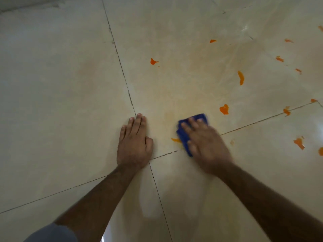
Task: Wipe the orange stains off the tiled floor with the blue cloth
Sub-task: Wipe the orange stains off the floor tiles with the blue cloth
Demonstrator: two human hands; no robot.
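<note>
My right hand [205, 145] presses flat, with fingers straight, on a folded blue cloth [183, 135] lying on the beige tiled floor [70, 84]. The hand is motion-blurred. A small orange stain [176, 140] pokes out at the cloth's left edge. Several more orange stains dot the tiles ahead and to the right, such as one blob [224, 109] just beyond the cloth, a streak [241, 77] farther off and a spot [153, 61] up the middle. A faint yellowish smear [174, 102] covers the tile ahead of the cloth. My left hand [133, 144] rests flat on the floor, left of the cloth.
Dark grout lines [120, 62] cross beneath my left hand. More stains sit at the right edge [299, 143]. A grey sleeve or trouser patch [52, 233] shows at the bottom left.
</note>
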